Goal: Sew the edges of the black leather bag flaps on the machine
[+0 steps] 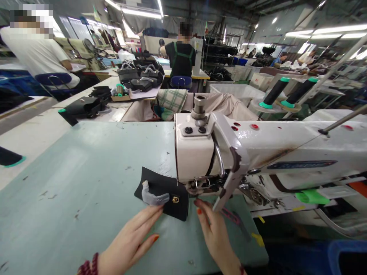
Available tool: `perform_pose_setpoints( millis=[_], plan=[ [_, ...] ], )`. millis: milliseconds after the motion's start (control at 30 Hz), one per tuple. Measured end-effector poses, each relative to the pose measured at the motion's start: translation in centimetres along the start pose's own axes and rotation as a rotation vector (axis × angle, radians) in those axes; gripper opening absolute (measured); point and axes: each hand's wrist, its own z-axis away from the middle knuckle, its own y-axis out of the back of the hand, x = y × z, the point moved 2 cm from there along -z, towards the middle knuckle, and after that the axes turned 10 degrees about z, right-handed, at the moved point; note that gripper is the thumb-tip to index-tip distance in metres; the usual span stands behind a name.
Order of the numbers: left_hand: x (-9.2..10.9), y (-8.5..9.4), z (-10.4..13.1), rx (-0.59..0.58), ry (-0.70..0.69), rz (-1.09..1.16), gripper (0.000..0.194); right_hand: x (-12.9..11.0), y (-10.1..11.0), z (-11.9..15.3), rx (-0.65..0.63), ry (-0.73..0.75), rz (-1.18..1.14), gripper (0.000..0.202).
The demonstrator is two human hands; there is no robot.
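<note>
A black leather bag panel (172,212) lies flat under the head of a white sewing machine (195,152). On the panel sit a handle wrapped in grey-white film (153,198) and a small gold metal fitting (176,199). My left hand (137,233) rests at the panel's near left edge, fingers stretched out, fingertips touching the wrapped handle, thumb apart. My right hand (210,225) is just right of the panel, close to the presser foot area, with fingers extended and slightly bent. The needle itself is hard to make out.
The machine's metal guard bar (229,183) stands beside my right hand. A pink-handled tool (231,216) lies behind it. Black thread cones (273,93) stand at right. Black bags (140,72) fill a table ahead. Co-workers sit further off.
</note>
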Motion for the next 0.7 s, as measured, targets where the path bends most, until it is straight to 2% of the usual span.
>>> perform_pose_setpoints(
  millis=[33, 100, 167, 233, 333, 467, 567, 700],
  plan=[
    [-1.1, -1.2, -0.1, 0.006, 0.045, -0.061, 0.062, -0.8, -0.4, 0.0, 0.015, -0.055, -0.069, 0.038],
    [-3.2, -2.8, -2.3, 0.026, 0.065, -0.115, 0.077, -1.9, -1.1, 0.1, 0.040, -0.149, -0.143, 0.039],
    [-4.6, -3.0, -5.7, 0.041, 0.018, -0.117, 0.078, -2.5, -1.6, 0.1, 0.054, -0.174, -0.176, 0.038],
    [-4.8, -1.9, -8.6, 0.011, -0.083, -0.102, 0.068, -3.3, -1.8, 0.0, 0.059, -0.153, -0.220, 0.033],
    [-2.9, 0.8, -10.4, -0.088, -0.176, -0.091, 0.053, -4.9, -1.9, -0.4, 0.046, -0.149, -0.294, 0.027],
    [0.5, 3.4, -10.2, -0.169, -0.037, -0.188, 0.044, -6.3, -1.3, -0.9, 0.024, -0.205, -0.378, 0.032],
    [1.8, 3.9, -10.1, -0.188, 0.017, -0.221, 0.046, -6.1, -0.9, -0.9, 0.001, -0.237, -0.449, 0.039],
    [1.7, 3.7, -10.0, -0.174, 0.020, -0.162, 0.045, -5.5, -0.8, -0.9, -0.045, -0.239, -0.489, 0.042]
  ],
)
